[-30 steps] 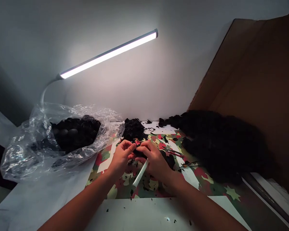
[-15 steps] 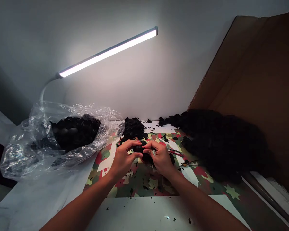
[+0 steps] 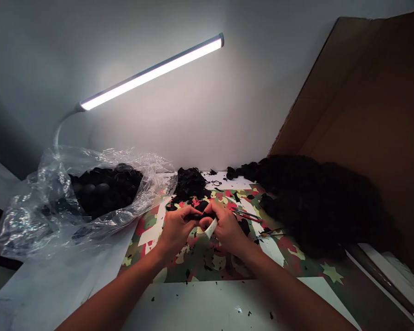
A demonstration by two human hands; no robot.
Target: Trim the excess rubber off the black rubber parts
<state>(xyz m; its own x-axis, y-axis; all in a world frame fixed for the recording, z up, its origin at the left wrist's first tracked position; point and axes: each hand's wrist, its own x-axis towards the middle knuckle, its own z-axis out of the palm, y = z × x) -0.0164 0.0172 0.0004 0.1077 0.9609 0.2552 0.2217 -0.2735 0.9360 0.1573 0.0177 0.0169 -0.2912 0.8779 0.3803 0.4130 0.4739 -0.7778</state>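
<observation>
A small black piece (image 3: 195, 216), seemingly rounded, is held between my two hands over the patterned mat. My left hand (image 3: 175, 230) is closed, thumb and fingers pinching its left side. At its right side, my right hand (image 3: 227, 226) is closed too, with thumb and forefinger at the piece's edge. A small white strip (image 3: 211, 228) shows at the right hand's fingers; whether it is held or wrapped on a finger I cannot tell. Just beyond the hands lies another black piece (image 3: 202, 206). My fingers hide much of the held piece.
On the left, a clear plastic bag (image 3: 34, 220) holds many black discs (image 3: 103, 191). Black scraps (image 3: 191, 181) are heaped behind my hands, and a large dark pile (image 3: 324, 207) fills the right. A red-handled tool (image 3: 250, 215) lies right of my hands. A lamp (image 3: 152, 72) shines above.
The held black piece has turned from showing its round face to a flatter, edge-on look. My right hand has rotated, and the white strip now shows at its fingers.
</observation>
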